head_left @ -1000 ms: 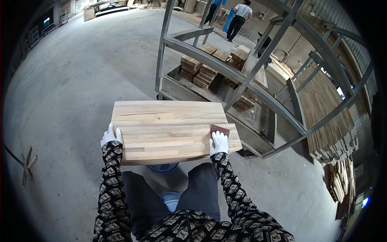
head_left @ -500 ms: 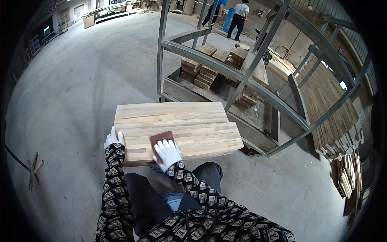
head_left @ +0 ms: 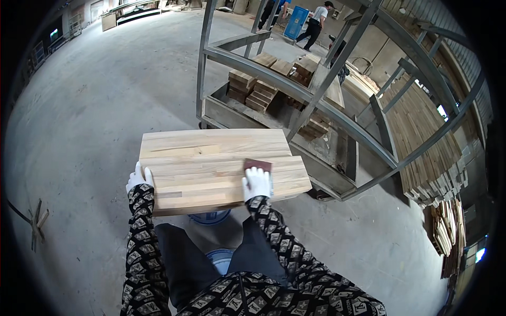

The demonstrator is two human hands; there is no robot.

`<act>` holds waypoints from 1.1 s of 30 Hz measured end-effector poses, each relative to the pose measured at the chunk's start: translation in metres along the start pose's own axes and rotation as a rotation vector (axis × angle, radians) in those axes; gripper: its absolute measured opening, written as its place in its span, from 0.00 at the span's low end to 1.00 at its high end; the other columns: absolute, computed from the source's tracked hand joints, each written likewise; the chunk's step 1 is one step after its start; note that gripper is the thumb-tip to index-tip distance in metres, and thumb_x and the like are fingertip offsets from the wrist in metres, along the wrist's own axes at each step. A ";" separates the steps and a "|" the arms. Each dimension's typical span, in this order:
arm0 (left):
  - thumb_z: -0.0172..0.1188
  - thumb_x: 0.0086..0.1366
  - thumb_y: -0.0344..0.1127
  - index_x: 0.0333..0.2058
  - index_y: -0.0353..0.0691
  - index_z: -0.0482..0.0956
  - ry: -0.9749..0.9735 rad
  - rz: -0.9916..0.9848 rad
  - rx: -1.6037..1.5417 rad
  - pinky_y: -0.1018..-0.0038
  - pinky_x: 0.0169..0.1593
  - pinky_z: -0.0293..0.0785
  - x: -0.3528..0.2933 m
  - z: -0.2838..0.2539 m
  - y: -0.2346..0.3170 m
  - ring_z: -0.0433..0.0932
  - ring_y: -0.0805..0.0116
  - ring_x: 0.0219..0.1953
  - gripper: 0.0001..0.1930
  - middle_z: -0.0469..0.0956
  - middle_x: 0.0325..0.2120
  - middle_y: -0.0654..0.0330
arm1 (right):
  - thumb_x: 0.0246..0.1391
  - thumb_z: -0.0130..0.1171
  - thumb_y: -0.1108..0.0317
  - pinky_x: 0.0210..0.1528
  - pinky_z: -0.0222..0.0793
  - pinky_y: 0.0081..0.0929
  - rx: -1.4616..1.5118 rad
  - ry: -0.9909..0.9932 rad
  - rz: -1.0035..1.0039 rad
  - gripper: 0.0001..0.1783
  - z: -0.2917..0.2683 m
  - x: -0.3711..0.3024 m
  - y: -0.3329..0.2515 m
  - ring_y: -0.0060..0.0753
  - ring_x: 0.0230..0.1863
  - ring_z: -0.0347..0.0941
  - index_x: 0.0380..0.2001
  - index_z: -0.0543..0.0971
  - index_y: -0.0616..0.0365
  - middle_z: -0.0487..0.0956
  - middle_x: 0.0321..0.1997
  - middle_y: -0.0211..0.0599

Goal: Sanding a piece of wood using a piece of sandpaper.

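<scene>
In front of me, two pale laminated wood boards [head_left: 211, 142] lie edge to edge, the nearer one [head_left: 211, 181] set slightly to the right. My left hand [head_left: 140, 176], in a white glove, rests against their left end with its fingers stretched and apart. Toward the right part of the nearer board, my white-gloved right hand [head_left: 257, 183] presses on a brown piece of sandpaper [head_left: 258, 165]. Its palm covers most of the sandpaper; the far edge sticks out beyond the fingertips.
A blue bucket [head_left: 210, 217] shows under the boards, and another blue round thing [head_left: 221, 258] between my legs. Beyond stands a grey metal frame cart [head_left: 253, 120] with stacked wood blocks [head_left: 261, 96]. Long boards [head_left: 421, 142] are piled at right. Two people stand far back near a blue cabinet [head_left: 296, 22].
My right hand has slid the sandpaper to the right and slightly away along the boards. My left hand stays at the left end. The whole view has shifted slightly.
</scene>
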State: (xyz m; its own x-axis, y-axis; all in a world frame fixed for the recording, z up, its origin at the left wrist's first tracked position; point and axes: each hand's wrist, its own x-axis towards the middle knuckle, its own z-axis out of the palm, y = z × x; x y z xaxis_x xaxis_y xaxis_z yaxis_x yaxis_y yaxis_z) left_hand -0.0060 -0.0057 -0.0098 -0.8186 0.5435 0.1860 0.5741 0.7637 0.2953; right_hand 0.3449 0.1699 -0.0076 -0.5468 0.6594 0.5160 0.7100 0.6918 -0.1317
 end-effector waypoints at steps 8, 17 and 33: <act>0.48 0.73 0.54 0.66 0.51 0.67 0.010 0.032 -0.044 0.51 0.50 0.75 -0.005 0.003 0.009 0.81 0.45 0.46 0.27 0.81 0.44 0.45 | 0.53 0.60 0.59 0.74 0.49 0.51 0.418 -0.081 -0.257 0.29 0.014 -0.026 -0.137 0.53 0.69 0.59 0.59 0.72 0.57 0.70 0.64 0.49; 0.47 0.73 0.53 0.65 0.49 0.67 -0.013 -0.002 -0.035 0.51 0.51 0.75 -0.009 -0.007 -0.006 0.81 0.44 0.47 0.27 0.80 0.45 0.45 | 0.48 0.66 0.58 0.69 0.52 0.56 0.108 -0.596 -0.137 0.34 -0.047 -0.008 -0.007 0.56 0.64 0.63 0.58 0.72 0.58 0.70 0.62 0.49; 0.44 0.74 0.57 0.68 0.55 0.64 -0.056 -0.007 -0.051 0.49 0.55 0.74 0.000 0.010 0.005 0.79 0.41 0.49 0.28 0.78 0.49 0.43 | 0.52 0.62 0.56 0.64 0.61 0.48 0.361 0.095 -0.392 0.24 0.007 -0.023 -0.131 0.52 0.58 0.67 0.50 0.75 0.56 0.73 0.55 0.45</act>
State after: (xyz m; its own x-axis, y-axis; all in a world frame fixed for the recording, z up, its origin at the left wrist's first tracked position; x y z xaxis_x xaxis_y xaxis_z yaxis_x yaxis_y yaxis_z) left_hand -0.0030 0.0012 -0.0179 -0.8192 0.5583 0.1316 0.5659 0.7494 0.3438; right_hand 0.2615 0.0661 -0.0085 -0.6854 0.3132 0.6574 0.2537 0.9489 -0.1876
